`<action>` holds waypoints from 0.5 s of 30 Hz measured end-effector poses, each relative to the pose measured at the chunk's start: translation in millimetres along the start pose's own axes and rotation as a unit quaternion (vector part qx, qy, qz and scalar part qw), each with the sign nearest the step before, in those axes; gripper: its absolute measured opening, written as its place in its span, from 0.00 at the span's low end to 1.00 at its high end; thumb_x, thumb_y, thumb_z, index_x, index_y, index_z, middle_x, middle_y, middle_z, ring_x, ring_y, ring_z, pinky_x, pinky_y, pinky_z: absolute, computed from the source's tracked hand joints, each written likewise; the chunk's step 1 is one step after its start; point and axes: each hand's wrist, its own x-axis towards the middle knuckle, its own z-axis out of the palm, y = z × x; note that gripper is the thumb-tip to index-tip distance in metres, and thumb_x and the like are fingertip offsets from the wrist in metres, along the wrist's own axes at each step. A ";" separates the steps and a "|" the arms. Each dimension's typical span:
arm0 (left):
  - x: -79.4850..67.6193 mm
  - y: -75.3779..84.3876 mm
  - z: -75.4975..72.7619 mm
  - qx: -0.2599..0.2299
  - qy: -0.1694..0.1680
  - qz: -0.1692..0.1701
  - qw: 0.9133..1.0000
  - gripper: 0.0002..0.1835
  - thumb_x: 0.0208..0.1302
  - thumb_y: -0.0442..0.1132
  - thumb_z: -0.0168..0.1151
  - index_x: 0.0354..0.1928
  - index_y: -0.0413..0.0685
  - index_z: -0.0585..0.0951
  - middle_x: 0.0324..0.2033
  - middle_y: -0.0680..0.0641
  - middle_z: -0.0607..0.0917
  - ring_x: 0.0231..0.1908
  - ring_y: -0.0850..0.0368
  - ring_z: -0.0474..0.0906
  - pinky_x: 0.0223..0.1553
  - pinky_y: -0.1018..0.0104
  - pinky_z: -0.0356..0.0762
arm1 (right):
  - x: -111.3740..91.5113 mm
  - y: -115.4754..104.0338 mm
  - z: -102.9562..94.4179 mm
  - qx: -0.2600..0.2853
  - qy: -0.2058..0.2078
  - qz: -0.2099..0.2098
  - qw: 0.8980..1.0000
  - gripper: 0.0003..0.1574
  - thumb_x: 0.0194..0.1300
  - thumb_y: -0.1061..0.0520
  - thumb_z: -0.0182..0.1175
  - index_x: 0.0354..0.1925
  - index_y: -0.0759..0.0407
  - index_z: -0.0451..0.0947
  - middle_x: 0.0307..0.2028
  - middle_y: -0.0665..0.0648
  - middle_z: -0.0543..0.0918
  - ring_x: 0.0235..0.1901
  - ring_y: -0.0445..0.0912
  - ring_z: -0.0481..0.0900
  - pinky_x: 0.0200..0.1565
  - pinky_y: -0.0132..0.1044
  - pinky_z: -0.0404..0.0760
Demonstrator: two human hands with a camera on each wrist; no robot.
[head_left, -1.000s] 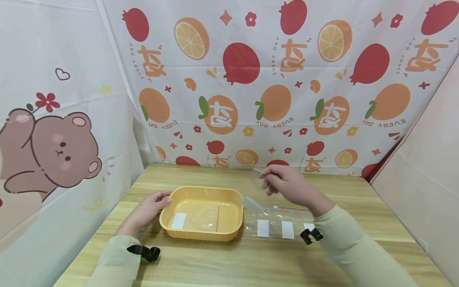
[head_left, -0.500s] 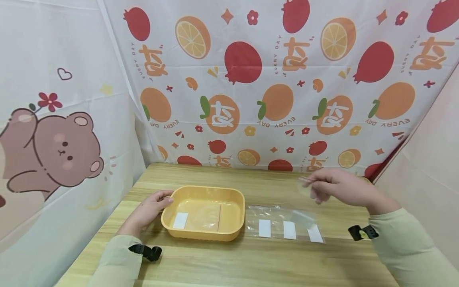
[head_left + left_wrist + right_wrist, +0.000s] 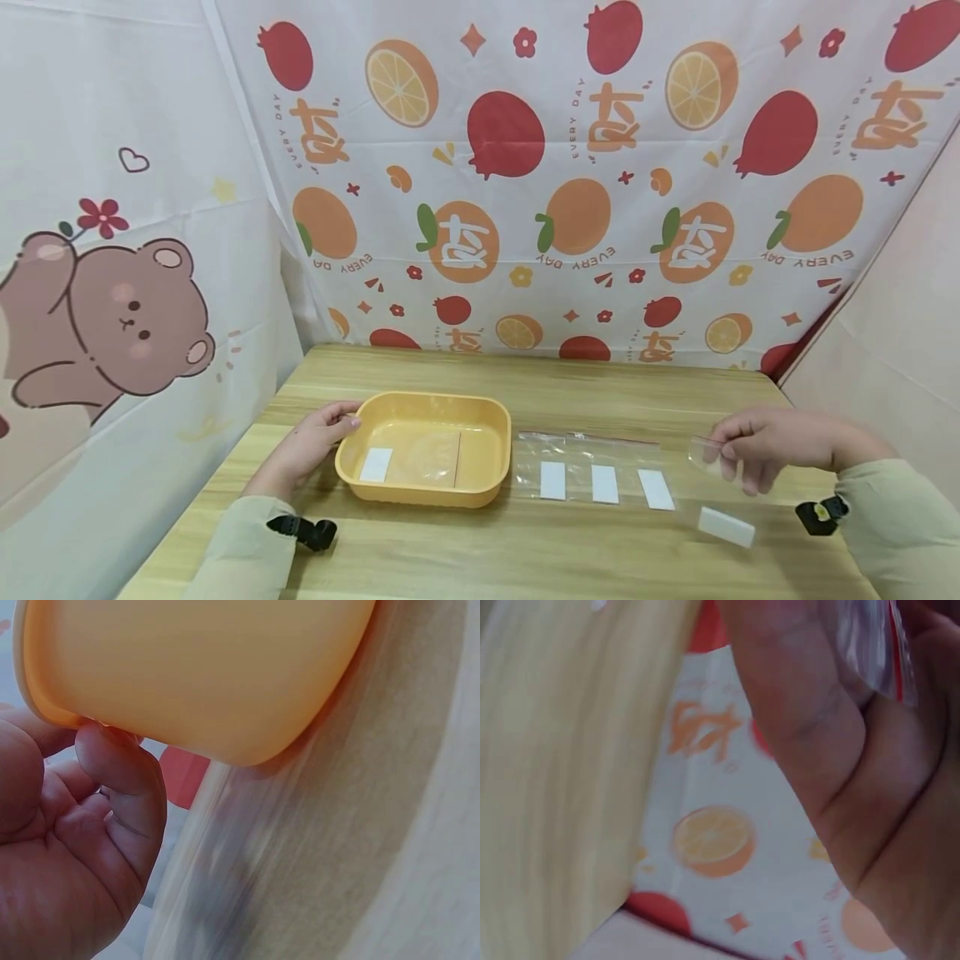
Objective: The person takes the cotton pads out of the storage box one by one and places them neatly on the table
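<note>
My left hand [image 3: 318,433] holds the left rim of a yellow plastic basin [image 3: 420,495], thumb at the edge; the left wrist view shows curled fingers against the basin's rim [image 3: 45,712]. Inside the basin lies a clear zip-lock bag [image 3: 427,458] with a white label. At the far right, my right hand [image 3: 780,442] pinches another zip-lock bag [image 3: 705,452] by its upper edge. Its white label [image 3: 726,527] hangs low near the tabletop. In the right wrist view, the bag's red zip strip [image 3: 896,652] shows between thumb and fingers.
Several more clear zip-lock bags with white labels [image 3: 604,484] lie in a row right of the basin, partly overlapping. All rest on a wood-grain table [image 3: 525,554]. A fruit-print curtain [image 3: 506,133] stands behind its back edge, and a bear-print curtain [image 3: 142,308] at the left.
My right hand has carried the zip-lock bag rightward from beside the basin, then lowered it past the row's right end. My left hand stays on the basin rim.
</note>
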 end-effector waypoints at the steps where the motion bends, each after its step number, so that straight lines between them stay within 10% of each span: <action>1: -0.2 -0.3 -0.2 -0.004 -0.001 -0.001 1.000 0.29 0.80 0.41 0.51 0.74 0.32 0.62 0.53 0.34 0.74 0.48 0.48 0.79 0.43 0.59 0.84 | 1.2 5.9 -0.2 0.000 -0.004 0.007 1.000 0.15 0.80 0.60 0.49 0.52 0.64 0.80 0.38 0.67 0.82 0.28 0.53 0.85 0.31 0.52 0.86; 15: -1.5 1.1 1.3 -0.010 -0.002 -0.005 1.000 0.28 0.80 0.41 0.51 0.74 0.33 0.61 0.54 0.33 0.74 0.50 0.46 0.79 0.44 0.57 0.84 | 50.4 67.7 -2.0 -0.172 0.089 0.062 0.979 0.13 0.69 0.66 0.53 0.36 0.57 0.84 0.23 0.50 0.74 0.23 0.42 0.69 0.23 0.33 0.70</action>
